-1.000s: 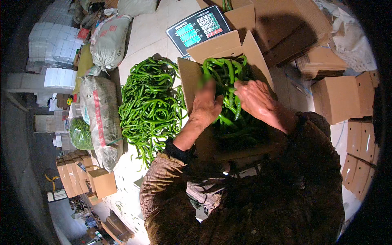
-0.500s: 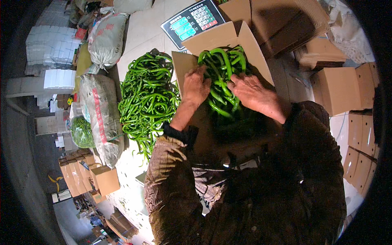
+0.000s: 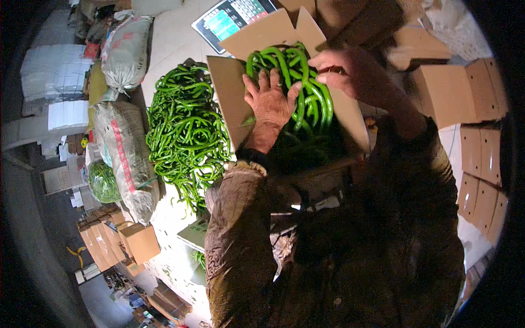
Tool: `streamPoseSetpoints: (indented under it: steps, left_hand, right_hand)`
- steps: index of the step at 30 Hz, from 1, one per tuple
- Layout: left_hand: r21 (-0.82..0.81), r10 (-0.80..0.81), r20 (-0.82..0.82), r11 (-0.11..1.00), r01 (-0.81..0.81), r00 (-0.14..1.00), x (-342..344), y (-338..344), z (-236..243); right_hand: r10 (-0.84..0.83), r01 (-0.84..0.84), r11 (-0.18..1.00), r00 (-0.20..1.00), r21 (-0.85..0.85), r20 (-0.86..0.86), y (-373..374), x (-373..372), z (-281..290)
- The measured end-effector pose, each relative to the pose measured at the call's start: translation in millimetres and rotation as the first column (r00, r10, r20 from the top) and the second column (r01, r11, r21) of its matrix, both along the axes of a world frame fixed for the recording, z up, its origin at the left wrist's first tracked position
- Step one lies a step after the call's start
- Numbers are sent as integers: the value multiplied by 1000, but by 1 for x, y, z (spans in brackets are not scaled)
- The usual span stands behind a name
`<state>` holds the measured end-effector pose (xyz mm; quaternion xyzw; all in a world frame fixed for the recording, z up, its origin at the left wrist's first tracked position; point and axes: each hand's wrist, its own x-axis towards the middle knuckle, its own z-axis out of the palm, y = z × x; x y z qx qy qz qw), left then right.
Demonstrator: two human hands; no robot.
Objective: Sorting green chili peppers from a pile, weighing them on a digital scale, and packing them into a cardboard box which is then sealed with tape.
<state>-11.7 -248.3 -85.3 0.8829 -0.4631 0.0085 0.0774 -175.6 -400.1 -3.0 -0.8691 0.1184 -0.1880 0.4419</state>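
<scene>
Green peppers (image 3: 314, 106), long and curved, lie inside a cardboard box (image 3: 350, 117) in front of the person, and many more, thinner in look, make a loose pile (image 3: 183, 123) just to the left of it. The pile is probably kept so near because the left hand (image 3: 272, 104) can then reach both places with little effort. The flaps at the left and far sides of the box stand up and lean outward, which seems to leave the mouth free for two hands. At the far side of the box there is a scale (image 3: 240, 15) with a keypad; its panel is turned so that, it may be, the person can read it while working.

The left hand lies palm down on the peppers at the left part of the box, its fingers spread apart and not closed around any pepper; it seems to press them flat or keep them in order. Its forearm comes from the near left side, the wrist slightly bent. The right hand (image 3: 350, 71) is held higher, at the far right of the box, with fingers bent toward the left. Thumb and fingers are apart, and nothing can be seen clamped between them. The near part of the box is in dark shadow, so its content is difficult to tell.
</scene>
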Motion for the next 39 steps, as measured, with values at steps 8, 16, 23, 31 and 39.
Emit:
streamPoseSetpoints:
  steps: [8, 16, 23, 31, 39]
  left_hand:
    - [-210, -59, -190, 978, 18, 980, 2, 7, 1]
    - [74, -379, 103, 925, 373, 920, -64, 37, -1]
    - [-71, -400, -34, 915, 397, 916, -41, 47, 14]
    - [-460, -408, -438, 867, 190, 801, -49, 45, 49]
    - [-484, -405, -548, 867, 118, 732, -70, 53, 93]
  right_hand:
    - [43, -67, 927, 996, -368, -75, 21, -96, 31]
    - [-482, 562, 735, 827, 379, -290, -30, -275, -31]
    - [-622, 849, 306, 521, 432, -584, -1, -412, -154]
    - [-806, 833, 340, 20, -436, -592, 158, -677, -326]
    - [-661, 942, 240, -19, -235, -750, 279, -548, -337]
